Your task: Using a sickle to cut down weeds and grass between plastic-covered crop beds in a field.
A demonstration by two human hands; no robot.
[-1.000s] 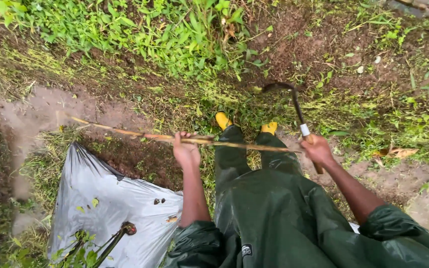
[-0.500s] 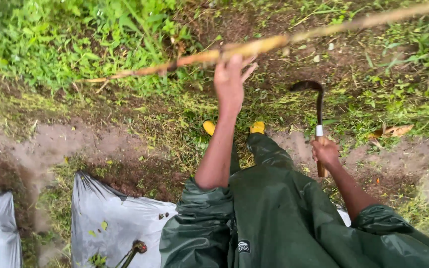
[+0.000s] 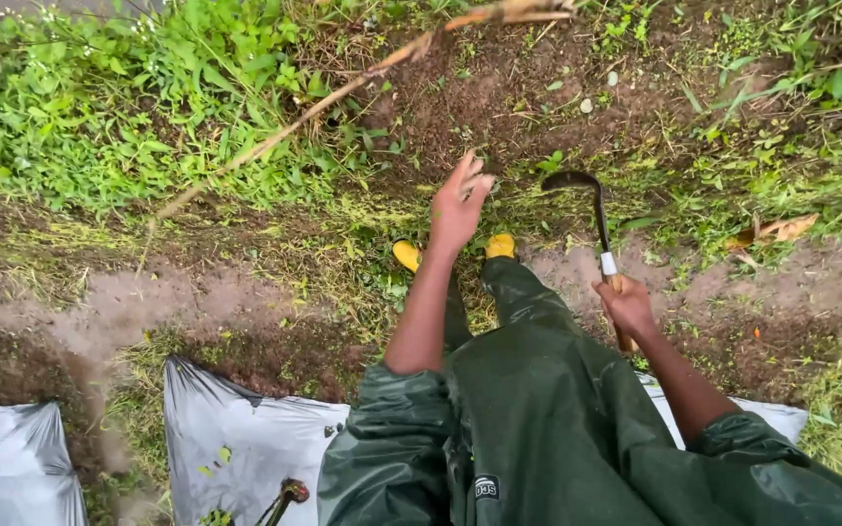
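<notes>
Dark green waterproof overalls [image 3: 557,429] cover the legs, the sleeves [image 3: 387,419] are pushed up above bare forearms, and yellow boots [image 3: 407,255] show at centre frame.

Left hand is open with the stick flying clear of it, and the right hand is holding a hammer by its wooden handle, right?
Not quite. The head view shows the right hand gripping a sickle with a curved dark blade, not a hammer. The rest holds: the left hand is open, and the stick is clear of it, over the weeds.
</notes>
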